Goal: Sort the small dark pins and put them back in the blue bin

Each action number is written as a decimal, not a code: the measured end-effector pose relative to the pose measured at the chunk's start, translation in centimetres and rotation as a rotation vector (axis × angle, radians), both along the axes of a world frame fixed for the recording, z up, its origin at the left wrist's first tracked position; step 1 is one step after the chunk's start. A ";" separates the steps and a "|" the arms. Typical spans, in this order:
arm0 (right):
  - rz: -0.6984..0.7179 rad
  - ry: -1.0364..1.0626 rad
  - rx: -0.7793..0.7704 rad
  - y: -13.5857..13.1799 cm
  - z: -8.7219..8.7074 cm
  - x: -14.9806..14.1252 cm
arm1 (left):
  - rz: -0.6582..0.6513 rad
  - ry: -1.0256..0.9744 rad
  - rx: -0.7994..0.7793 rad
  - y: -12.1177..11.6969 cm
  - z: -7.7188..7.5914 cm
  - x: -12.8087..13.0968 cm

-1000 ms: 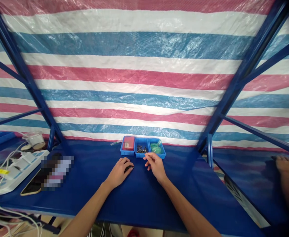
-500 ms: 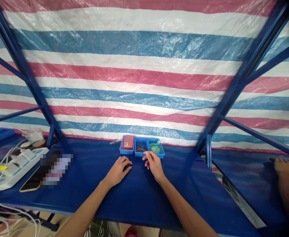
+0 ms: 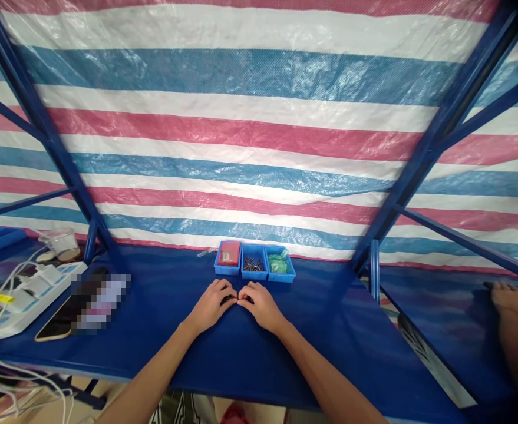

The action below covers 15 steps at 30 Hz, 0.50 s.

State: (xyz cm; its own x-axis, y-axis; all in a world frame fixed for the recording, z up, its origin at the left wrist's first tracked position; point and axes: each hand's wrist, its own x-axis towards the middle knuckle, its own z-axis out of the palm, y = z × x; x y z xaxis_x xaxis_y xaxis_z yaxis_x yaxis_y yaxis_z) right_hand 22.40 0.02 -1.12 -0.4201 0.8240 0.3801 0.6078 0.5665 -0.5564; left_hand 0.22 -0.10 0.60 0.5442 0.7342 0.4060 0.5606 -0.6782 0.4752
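Note:
Low over the blue tabletop (image 3: pixel 236 359), my left hand (image 3: pixel 212 305) is curled closed around a small dark object (image 3: pixel 227 299), mostly hidden by the fingers. My right hand (image 3: pixel 261 307) is pinched closed, its fingertips meeting those of the left. Whatever it holds, if anything, is too small to make out. Just beyond the hands stand three small blue bins side by side. The left bin (image 3: pixel 227 270) holds a flat red item (image 3: pixel 229 253), the middle bin (image 3: pixel 254 275) small dark metal pieces like screws, and the right bin (image 3: pixel 281 277) green plastic bags (image 3: pixel 278 263).
On the left lie a white power strip (image 3: pixel 50 300) with cables, a phone (image 3: pixel 58 321) and a clear plastic cup (image 3: pixel 62 241). Blue metal posts (image 3: pixel 418 171) rise either side before a striped tarp (image 3: pixel 241 135). Another person's arm (image 3: pixel 517 318) rests at far right.
My right hand has drawn back from in front of the middle and right bins, down and left to my left hand, and its fingers have closed. My left hand has barely moved.

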 end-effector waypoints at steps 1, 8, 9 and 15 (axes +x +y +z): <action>0.001 0.012 -0.001 0.0 0.0 0.0 | 0.000 0.004 0.001 0.0 0.1 0.0; -0.050 0.483 -0.216 0.1 0.4 0.4 | 0.029 0.020 -0.008 -0.1 0.2 0.0; -0.046 0.562 -0.278 0.2 0.4 0.4 | 0.027 0.025 -0.004 -0.1 0.1 0.0; -0.086 0.849 -0.378 1.1 0.1 0.8 | 0.057 0.040 0.010 -0.1 0.1 0.1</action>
State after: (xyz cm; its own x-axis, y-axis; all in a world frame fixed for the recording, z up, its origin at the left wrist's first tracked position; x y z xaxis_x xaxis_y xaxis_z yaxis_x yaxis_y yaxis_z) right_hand 23.23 1.17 -1.04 -0.0565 0.9711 0.2320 -0.0555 0.2289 -0.9719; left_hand 0.33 -0.19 0.69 0.5178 0.7601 0.3926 0.6164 -0.6497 0.4448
